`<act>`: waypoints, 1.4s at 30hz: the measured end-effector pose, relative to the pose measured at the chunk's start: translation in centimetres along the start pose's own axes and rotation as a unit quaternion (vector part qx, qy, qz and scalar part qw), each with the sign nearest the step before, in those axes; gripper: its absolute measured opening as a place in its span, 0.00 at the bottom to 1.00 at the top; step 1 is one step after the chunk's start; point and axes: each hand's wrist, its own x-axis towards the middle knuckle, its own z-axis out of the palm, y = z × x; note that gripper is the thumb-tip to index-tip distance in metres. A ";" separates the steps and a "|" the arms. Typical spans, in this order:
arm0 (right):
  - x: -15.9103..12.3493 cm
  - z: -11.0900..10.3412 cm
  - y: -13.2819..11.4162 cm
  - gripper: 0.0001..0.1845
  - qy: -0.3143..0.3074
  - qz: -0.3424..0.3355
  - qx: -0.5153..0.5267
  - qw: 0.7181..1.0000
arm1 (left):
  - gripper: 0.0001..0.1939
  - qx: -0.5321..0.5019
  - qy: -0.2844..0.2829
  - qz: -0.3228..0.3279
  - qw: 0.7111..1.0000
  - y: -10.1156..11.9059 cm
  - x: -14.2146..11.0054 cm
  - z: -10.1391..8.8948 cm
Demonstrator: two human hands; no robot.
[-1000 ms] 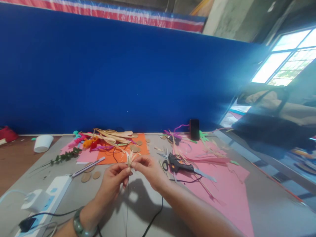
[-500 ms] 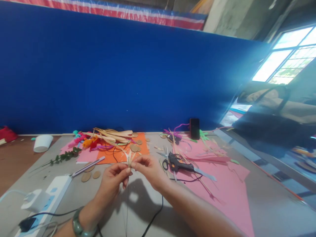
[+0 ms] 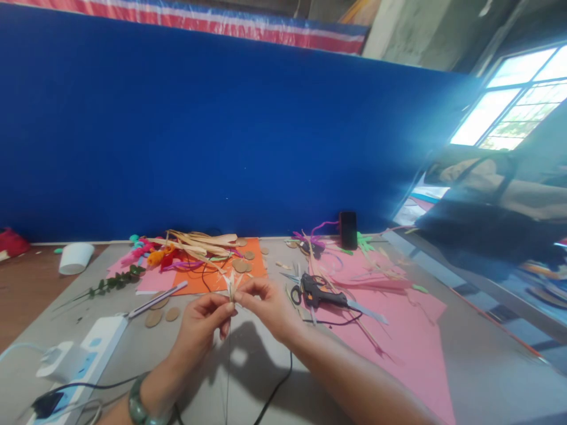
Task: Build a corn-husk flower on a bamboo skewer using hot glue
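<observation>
Both hands meet at the middle of the table, over a small bundle of pale, straw-like strips (image 3: pixel 231 282) that fans out upward. My left hand (image 3: pixel 202 319) pinches its base between thumb and fingertips. From the right, my right hand (image 3: pixel 268 304) pinches the same base, its thumb and forefinger almost touching the left ones. A thin wire stem (image 3: pixel 228 366) hangs straight down from the bundle. The fingers hide the joint between strips and wire. Longer dried strips (image 3: pixel 201 241) lie beyond the hands, partly over an orange sheet (image 3: pixel 190 283).
At right, a black glue gun (image 3: pixel 325 293) and scissors (image 3: pixel 296 294) lie by pink paper (image 3: pixel 411 348). A phone (image 3: pixel 348 230) leans on the blue partition (image 3: pixel 230 118). At left are a white cup (image 3: pixel 76 258), a leafy sprig (image 3: pixel 116 282), wooden discs (image 3: pixel 153 319) and a power strip (image 3: pixel 104 339).
Both hands keep the same pinch on the bundle, with barely any finger movement. The whole view has shifted very slightly.
</observation>
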 end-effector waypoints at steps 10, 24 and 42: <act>0.0 0.0 -0.3 0.07 -0.007 -0.019 -0.011 1.000 | 0.09 0.028 -0.001 0.008 1.000 0.3 -0.1 0.1; 0.0 -0.2 -0.7 0.08 -0.028 -0.042 0.001 0.999 | 0.09 0.053 0.000 0.013 0.999 0.4 -0.3 0.1; -0.3 -0.4 -0.9 0.06 -0.032 -0.037 -0.040 0.998 | 0.11 0.036 0.031 0.011 0.999 0.7 -0.2 0.3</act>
